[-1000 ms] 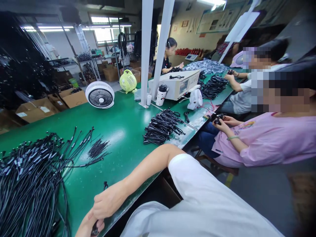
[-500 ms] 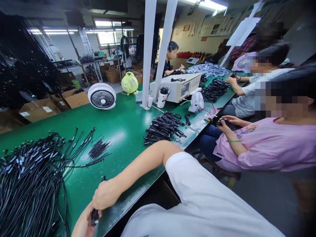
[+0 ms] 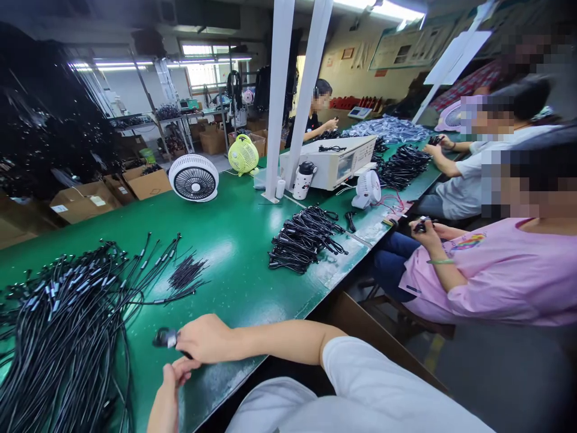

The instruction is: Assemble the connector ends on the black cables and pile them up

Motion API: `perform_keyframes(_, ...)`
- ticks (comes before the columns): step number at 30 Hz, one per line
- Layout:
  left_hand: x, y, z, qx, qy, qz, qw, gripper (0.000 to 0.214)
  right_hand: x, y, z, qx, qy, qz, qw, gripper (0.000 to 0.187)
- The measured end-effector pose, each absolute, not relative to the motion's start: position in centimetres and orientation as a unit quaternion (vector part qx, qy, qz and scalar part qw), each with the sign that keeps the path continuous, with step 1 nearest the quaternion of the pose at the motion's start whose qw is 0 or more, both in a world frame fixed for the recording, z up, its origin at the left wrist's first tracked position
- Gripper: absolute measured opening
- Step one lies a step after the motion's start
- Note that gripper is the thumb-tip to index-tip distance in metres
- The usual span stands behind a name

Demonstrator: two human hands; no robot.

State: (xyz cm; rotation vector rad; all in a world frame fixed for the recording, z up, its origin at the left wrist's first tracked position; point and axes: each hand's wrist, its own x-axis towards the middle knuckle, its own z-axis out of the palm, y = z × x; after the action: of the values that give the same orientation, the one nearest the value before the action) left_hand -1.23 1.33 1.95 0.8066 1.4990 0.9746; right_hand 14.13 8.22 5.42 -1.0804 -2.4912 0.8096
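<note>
Black cables (image 3: pixel 58 355) lie in a large heap at the left end of the green table (image 3: pixel 243 294), with a small bundle of thin black wires (image 3: pixel 187 273) just to their right. Right hand (image 3: pixel 205 338) is over the table, its fingers (image 3: pixel 184 340) closed on a black connector (image 3: pixel 164 338) with a silver band, held beside the heap. Left hand (image 3: pixel 169 397) is just below it at the table edge, fingers (image 3: pixel 178 365) extended; cannot tell whether they grip anything. Further right on the table: a white fan (image 3: pixel 193 178), a tangled batch of black cables (image 3: pixel 306 240), and a beige instrument box (image 3: pixel 329 162). A co-worker in a pink shirt (image 3: pixel 505 276) holds a small black part (image 3: pixel 421 225) in both hands.
</note>
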Motion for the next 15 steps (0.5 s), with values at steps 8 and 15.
perform_keyframes(8, -1.2, -0.1, 4.2, 0.380, 0.595, 0.541, 0.457, 0.053, 14.4, 8.0, 5.1, -0.374, -0.869, 0.303, 0.113, 0.025)
perform_keyframes(15, 0.6, -0.5, 3.5, 0.360, 0.622, 0.478, 0.505, 0.045, 14.3, 6.7, 5.9, -0.342, -0.896, 0.267, 0.096, 0.021)
